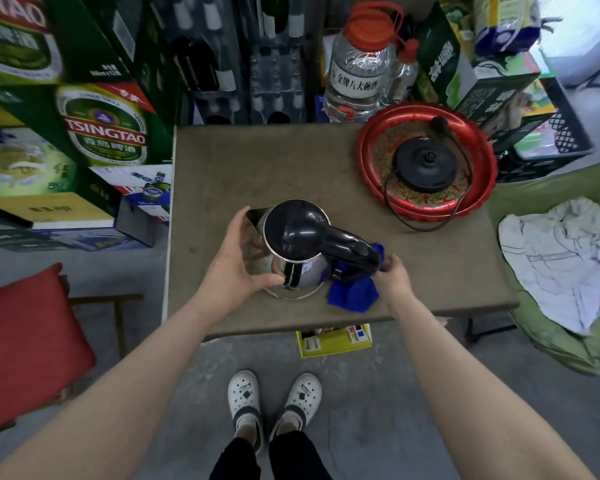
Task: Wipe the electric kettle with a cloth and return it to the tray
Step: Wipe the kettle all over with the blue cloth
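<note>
Right now your left hand [236, 258] cups the steel body of the electric kettle [297, 251], fingers spread wide around its left side, thumb at the base. Your right hand [394, 275] pinches a blue cloth [354, 294] against the end of the kettle's black handle [354, 249], with the rest of the cloth draped down onto the counter [257, 168]. The kettle stands upright at the centre of the frame, near the counter's front edge, lid closed. Well apart, at the upper right, the red tray [368, 147] holds the black power base [426, 168], its cord looping over the tray's rim.
</note>
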Motion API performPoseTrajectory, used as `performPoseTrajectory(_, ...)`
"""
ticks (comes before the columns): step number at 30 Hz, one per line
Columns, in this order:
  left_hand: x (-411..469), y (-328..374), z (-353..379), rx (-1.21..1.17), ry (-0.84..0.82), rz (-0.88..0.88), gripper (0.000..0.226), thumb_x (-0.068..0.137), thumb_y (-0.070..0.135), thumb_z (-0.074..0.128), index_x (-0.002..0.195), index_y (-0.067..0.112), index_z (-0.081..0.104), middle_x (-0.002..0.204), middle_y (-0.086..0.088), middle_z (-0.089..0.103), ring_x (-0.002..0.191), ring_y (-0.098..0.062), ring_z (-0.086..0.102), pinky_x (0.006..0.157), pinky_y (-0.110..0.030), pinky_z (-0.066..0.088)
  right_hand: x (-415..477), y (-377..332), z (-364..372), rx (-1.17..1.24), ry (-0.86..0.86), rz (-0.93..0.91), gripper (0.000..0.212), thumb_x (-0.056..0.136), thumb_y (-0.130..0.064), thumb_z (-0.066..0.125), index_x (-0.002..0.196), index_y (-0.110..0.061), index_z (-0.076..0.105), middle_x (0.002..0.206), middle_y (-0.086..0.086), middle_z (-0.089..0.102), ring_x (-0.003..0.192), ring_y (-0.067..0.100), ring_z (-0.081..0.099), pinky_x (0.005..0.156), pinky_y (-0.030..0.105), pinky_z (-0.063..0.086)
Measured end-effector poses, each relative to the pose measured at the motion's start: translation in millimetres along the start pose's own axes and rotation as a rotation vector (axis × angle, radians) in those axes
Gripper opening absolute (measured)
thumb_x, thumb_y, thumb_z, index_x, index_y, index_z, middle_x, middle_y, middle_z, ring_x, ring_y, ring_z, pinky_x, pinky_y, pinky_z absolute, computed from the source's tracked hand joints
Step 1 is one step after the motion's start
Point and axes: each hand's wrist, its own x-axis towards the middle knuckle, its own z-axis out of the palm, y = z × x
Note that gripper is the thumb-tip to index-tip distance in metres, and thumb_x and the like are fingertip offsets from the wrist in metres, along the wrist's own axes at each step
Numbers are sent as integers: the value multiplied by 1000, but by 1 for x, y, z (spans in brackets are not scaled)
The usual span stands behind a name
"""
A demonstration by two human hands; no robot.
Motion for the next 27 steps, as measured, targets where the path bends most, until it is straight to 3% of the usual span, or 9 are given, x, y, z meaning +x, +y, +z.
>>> performPoseTrajectory(2, 2, 0, -1, -7, -2, 11, 116, 60, -2, 88, 145, 35, 19, 132, 18, 50, 104, 8, 58, 89, -14, 49, 5, -3, 10, -79, 36, 25, 18, 95, -16, 64, 111, -9, 60, 119, 15, 67, 101, 32, 59, 87, 41, 48)
performPoseTrajectory(4, 2, 1, -1, -7, 5, 16, 112, 60, -3, 87, 140, 38, 20, 128, 21, 49, 102, 11, 57, 89, -12, 49, 7, 1, 12, -85, 37, 72, 13, 93, -17, 68, 94, -9, 58, 103, 13, 65, 92, 28, 56, 80, 37, 46)
performPoseTrajectory(7, 0, 4, -1, -33, 2, 13, 106, 62, -5, 85, 136, 39, 23, 122, 20, 51, 98, 13, 58, 88, -11, 49, -6, 16, -4, 118, 80, 81, 15, 93, -19, 70, 100, -10, 60, 104, 10, 66, 93, 24, 60, 86, 39, 50)
performPoseTrajectory(11, -7, 11, -3, -9, -19, -26, 105, 63, 5, 88, 143, 33, 26, 126, 25, 52, 104, 7, 61, 95, -20, 51, -55, 36, -33, 251, 113, -106, 15, 95, -9, 64, 108, -7, 56, 99, 7, 65, 85, 19, 60, 64, 23, 50)
performPoseTrajectory(15, -27, 15, -5, 105, 90, -168, 111, 65, 35, 86, 152, 23, 18, 148, 3, 43, 131, -15, 50, 110, -40, 41, -115, 37, -54, 393, 178, -241, 5, 97, -15, 65, 98, -18, 61, 87, 0, 68, 75, 12, 62, 66, 24, 50)
performPoseTrajectory(17, -46, 23, 1, 229, 190, -221, 87, 73, 45, 79, 143, 14, 37, 135, -4, 52, 124, -22, 54, 105, -40, 44, -144, 31, -56, 417, 128, -278, 8, 97, -20, 66, 105, -20, 65, 88, -1, 73, 72, 7, 67, 64, 23, 54)
performPoseTrajectory(21, -88, 44, 28, -64, -276, -401, 73, 72, 73, 59, 121, 19, 63, 121, 1, 68, 112, -16, 64, 101, -39, 49, -187, 12, -22, 380, -108, -322, 18, 102, -16, 57, 118, -12, 64, 103, 2, 77, 90, 10, 72, 78, 28, 59)
performPoseTrajectory(25, -103, 37, 31, -364, -312, -431, 37, 95, 36, 56, 121, 9, 63, 114, -9, 72, 107, -25, 68, 88, -36, 56, -205, -3, 18, 317, -418, -290, 28, 101, 2, 50, 120, -16, 63, 98, -1, 76, 90, 12, 73, 78, 28, 60)
performPoseTrajectory(27, -106, 28, 20, -361, -224, -420, 30, 97, 29, 55, 118, 10, 64, 111, -10, 73, 101, -24, 70, 77, -33, 58, -205, -8, 19, 163, -299, -311, 27, 95, 0, 61, 118, -15, 64, 92, 3, 75, 82, 18, 71, 69, 30, 60)
